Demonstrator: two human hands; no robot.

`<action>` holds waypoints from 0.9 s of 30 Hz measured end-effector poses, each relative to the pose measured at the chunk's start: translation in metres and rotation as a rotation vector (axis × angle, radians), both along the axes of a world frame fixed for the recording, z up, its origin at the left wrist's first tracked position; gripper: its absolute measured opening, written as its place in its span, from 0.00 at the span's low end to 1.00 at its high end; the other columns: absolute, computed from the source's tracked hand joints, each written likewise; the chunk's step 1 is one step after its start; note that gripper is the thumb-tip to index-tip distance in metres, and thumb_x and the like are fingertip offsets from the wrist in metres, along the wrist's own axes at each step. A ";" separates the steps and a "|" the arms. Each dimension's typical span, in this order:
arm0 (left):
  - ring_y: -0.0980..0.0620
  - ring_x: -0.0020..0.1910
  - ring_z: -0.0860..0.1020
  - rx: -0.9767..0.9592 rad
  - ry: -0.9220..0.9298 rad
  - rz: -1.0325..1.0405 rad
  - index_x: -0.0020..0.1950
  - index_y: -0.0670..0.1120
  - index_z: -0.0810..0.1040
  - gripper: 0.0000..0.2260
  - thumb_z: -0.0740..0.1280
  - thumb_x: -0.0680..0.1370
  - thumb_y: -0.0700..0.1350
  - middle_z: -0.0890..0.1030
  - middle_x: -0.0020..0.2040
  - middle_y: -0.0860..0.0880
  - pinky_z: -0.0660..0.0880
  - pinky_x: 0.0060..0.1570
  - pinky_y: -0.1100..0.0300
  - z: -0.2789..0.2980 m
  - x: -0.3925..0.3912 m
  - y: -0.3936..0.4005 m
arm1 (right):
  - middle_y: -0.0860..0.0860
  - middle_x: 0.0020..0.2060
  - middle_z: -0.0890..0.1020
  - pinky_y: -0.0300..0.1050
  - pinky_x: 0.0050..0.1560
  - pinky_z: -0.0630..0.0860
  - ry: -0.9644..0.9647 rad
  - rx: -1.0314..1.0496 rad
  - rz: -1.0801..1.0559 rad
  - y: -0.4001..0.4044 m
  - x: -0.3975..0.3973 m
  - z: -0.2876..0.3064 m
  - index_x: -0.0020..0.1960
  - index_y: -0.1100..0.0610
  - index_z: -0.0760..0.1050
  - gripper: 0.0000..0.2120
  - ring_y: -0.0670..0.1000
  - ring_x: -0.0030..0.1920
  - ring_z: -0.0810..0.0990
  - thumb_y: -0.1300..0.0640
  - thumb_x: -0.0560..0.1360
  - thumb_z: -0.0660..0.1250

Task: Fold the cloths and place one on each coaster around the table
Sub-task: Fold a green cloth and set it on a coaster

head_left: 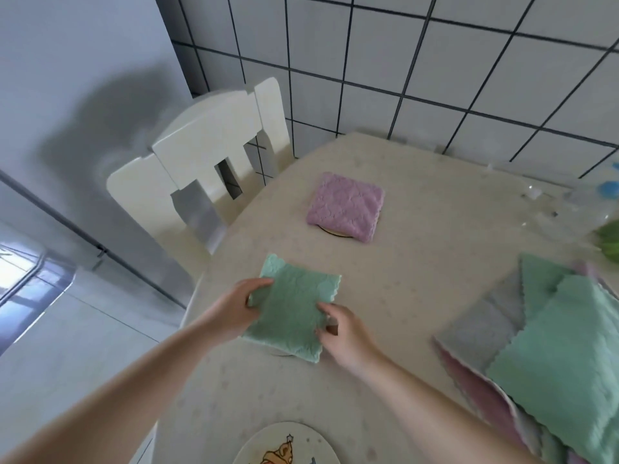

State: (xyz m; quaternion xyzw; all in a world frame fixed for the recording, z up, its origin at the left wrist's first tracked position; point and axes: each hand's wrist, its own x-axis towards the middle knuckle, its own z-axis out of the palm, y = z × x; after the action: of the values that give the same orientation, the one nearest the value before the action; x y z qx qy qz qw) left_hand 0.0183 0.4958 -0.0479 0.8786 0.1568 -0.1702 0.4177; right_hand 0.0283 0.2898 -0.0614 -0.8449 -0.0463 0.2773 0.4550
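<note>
A folded green cloth (294,309) lies near the table's left edge, covering a coaster (279,353) of which only a thin rim shows. My left hand (239,308) pinches the cloth's left edge. My right hand (341,333) touches its right edge with curled fingers; whether it grips is unclear. Farther back, a folded pink cloth (346,207) sits on a round coaster (336,232). A bare coaster with a cartoon print (284,445) lies at the near edge.
A pile of unfolded green, grey and pink cloths (549,346) covers the right side of the beige table (418,262). A cream chair (207,155) stands at the table's left side. Clear plastic items (542,199) and something green (608,239) lie at the far right. Tiled wall behind.
</note>
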 end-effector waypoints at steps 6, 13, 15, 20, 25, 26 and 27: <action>0.56 0.54 0.68 0.080 -0.042 -0.082 0.66 0.52 0.71 0.28 0.59 0.71 0.29 0.71 0.66 0.49 0.65 0.51 0.68 -0.013 0.006 0.011 | 0.51 0.62 0.74 0.46 0.63 0.71 -0.017 0.001 -0.035 0.006 -0.001 -0.011 0.66 0.57 0.72 0.21 0.50 0.59 0.76 0.62 0.73 0.67; 0.48 0.73 0.57 0.442 -0.251 -0.244 0.70 0.51 0.67 0.24 0.55 0.73 0.45 0.60 0.74 0.49 0.58 0.69 0.52 -0.019 -0.005 0.012 | 0.50 0.75 0.49 0.43 0.73 0.50 -0.315 -0.297 0.098 0.006 -0.005 -0.004 0.73 0.50 0.58 0.28 0.50 0.75 0.50 0.50 0.76 0.63; 0.48 0.73 0.57 0.557 -0.349 -0.352 0.69 0.48 0.69 0.25 0.52 0.72 0.49 0.63 0.73 0.47 0.56 0.71 0.48 -0.024 -0.007 0.004 | 0.52 0.76 0.44 0.47 0.73 0.42 -0.415 -0.440 0.226 0.010 -0.001 -0.005 0.75 0.50 0.53 0.29 0.52 0.76 0.43 0.47 0.77 0.59; 0.49 0.72 0.60 0.685 -0.351 -0.505 0.70 0.46 0.68 0.24 0.53 0.76 0.53 0.69 0.70 0.46 0.52 0.68 0.46 -0.046 -0.012 -0.010 | 0.57 0.68 0.71 0.63 0.65 0.66 -0.417 -0.680 0.387 0.020 0.002 -0.019 0.66 0.53 0.72 0.30 0.56 0.67 0.71 0.38 0.70 0.52; 0.53 0.74 0.52 0.698 -0.284 -0.539 0.75 0.51 0.55 0.28 0.46 0.78 0.62 0.56 0.75 0.51 0.44 0.70 0.45 -0.060 -0.016 0.003 | 0.55 0.73 0.62 0.61 0.70 0.51 -0.419 -0.722 0.438 0.007 0.001 -0.030 0.73 0.51 0.61 0.33 0.55 0.72 0.63 0.35 0.73 0.48; 0.53 0.74 0.50 0.709 -0.269 -0.547 0.75 0.52 0.53 0.28 0.44 0.78 0.63 0.55 0.75 0.51 0.43 0.70 0.45 -0.060 -0.015 0.003 | 0.54 0.76 0.54 0.61 0.72 0.45 -0.419 -0.726 0.466 0.006 0.000 -0.029 0.75 0.50 0.53 0.34 0.54 0.75 0.55 0.35 0.74 0.45; 0.53 0.74 0.49 0.715 -0.254 -0.548 0.76 0.52 0.53 0.29 0.41 0.78 0.64 0.54 0.76 0.51 0.44 0.71 0.44 -0.059 -0.015 0.001 | 0.53 0.76 0.45 0.61 0.72 0.39 -0.422 -0.731 0.490 0.006 0.001 -0.027 0.76 0.49 0.45 0.34 0.54 0.76 0.46 0.35 0.75 0.42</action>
State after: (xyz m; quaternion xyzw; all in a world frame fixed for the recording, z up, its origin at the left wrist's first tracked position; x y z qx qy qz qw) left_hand 0.0034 0.4971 -0.1069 0.9903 -0.0846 -0.1006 0.0444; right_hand 0.0297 0.2953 -0.0885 -0.9514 -0.2347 0.1969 0.0304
